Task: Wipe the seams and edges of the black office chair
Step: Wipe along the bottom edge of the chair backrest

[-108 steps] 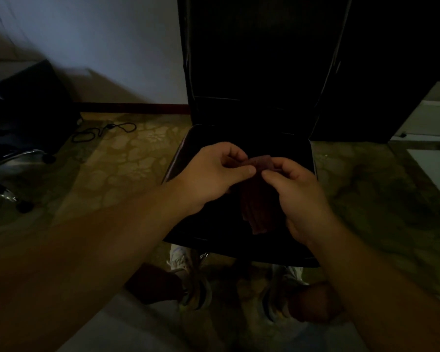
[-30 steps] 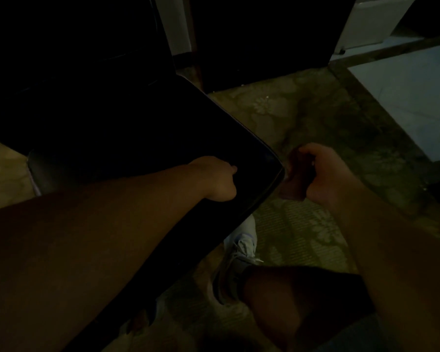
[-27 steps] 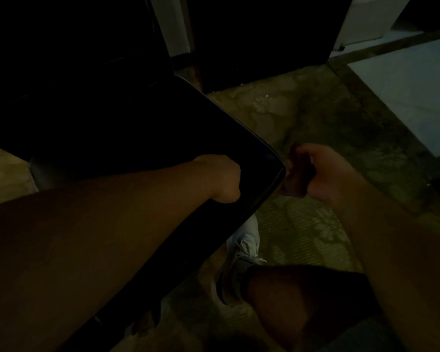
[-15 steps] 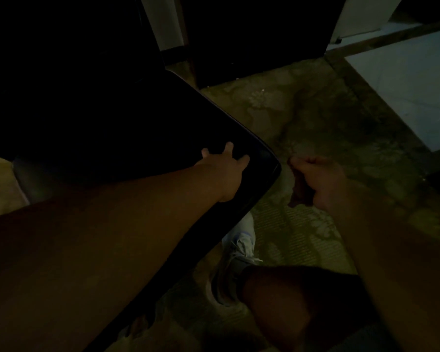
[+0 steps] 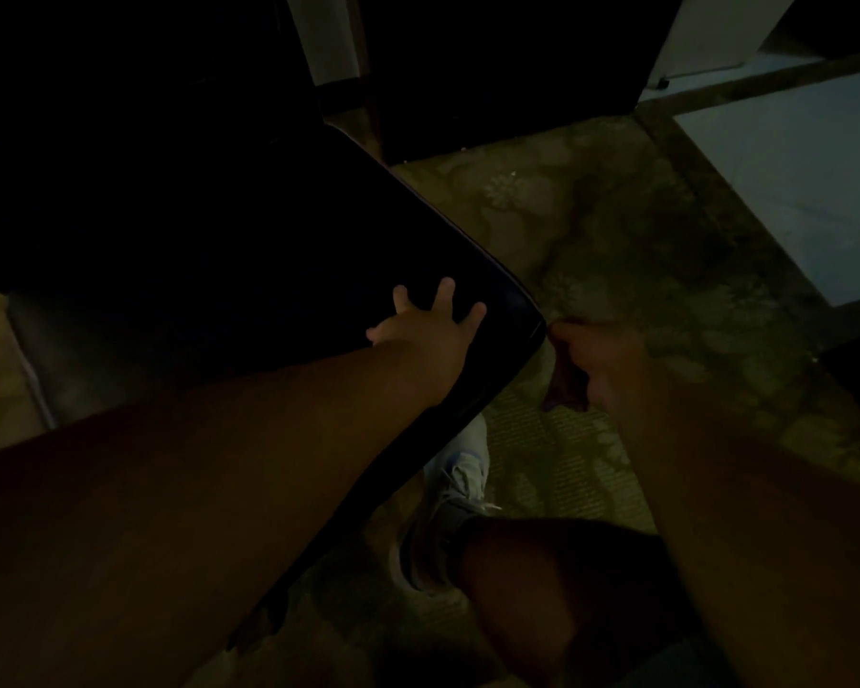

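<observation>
The black office chair's seat (image 5: 279,250) fills the dim left half of the head view, its front corner pointing right. My left hand (image 5: 430,322) lies flat on the seat near that corner, fingers spread and straight. My right hand (image 5: 599,362) is curled round a dark reddish cloth (image 5: 564,384), and its knuckles sit right at the seat's corner edge (image 5: 537,325). Whether the cloth touches the edge is too dark to tell.
Patterned carpet (image 5: 616,250) spreads to the right of the chair. A pale floor panel (image 5: 805,171) lies at the far right. Dark furniture (image 5: 492,62) stands behind. My knee (image 5: 542,578) and a light shoe (image 5: 453,489) are below the seat corner.
My left hand went from a fist on the seat to flat with fingers spread. My right hand with the cloth dropped slightly and moved in to the seat's corner.
</observation>
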The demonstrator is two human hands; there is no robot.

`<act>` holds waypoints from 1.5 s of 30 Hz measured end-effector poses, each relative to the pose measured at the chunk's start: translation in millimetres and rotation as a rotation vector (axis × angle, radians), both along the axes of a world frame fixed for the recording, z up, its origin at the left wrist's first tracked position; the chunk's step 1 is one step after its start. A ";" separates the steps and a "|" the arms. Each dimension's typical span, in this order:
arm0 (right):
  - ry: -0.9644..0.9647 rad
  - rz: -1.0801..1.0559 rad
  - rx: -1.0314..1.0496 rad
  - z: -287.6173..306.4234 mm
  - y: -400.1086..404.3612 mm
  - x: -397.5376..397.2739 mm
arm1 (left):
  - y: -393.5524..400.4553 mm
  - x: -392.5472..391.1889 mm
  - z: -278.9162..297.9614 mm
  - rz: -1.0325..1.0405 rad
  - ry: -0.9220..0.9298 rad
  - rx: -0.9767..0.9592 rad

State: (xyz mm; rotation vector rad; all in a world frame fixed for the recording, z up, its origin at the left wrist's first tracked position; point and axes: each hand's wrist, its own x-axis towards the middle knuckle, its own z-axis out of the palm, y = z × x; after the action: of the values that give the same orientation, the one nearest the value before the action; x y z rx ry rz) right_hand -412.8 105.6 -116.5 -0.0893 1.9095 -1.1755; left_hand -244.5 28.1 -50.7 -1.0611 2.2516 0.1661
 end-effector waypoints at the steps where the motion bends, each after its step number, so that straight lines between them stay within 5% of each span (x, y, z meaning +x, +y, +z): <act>1: -0.003 0.010 0.009 -1.4 -0.6 -0.2 | -2.6 1.2 -0.6 -0.008 0.002 0.003; 8: -0.092 0.010 0.013 -9.4 -4.5 -2.6 | -12.4 10.3 5.8 -0.153 -0.039 -0.011; 17: 0.037 0.056 -0.006 -17.6 -2.4 -4.4 | -6.3 9.4 -0.1 -0.084 0.018 -0.047; 23: -0.117 0.079 0.025 -2.0 -6.5 0.6 | -5.9 9.8 -3.6 -0.096 0.016 -0.084; 31: -0.026 0.103 0.071 -14.3 -3.8 -7.5 | -8.9 11.7 -6.9 -0.110 0.028 -0.090; 45: -0.188 -0.085 -0.099 -13.4 -10.3 -2.6 | -7.4 10.0 -7.5 -0.091 0.045 -0.119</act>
State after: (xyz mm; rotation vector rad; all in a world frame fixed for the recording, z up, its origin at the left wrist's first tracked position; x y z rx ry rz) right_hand -415.4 95.3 -130.0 0.0487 1.7045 -1.2890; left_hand -234.5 20.7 -58.2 -1.0220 2.3703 0.0172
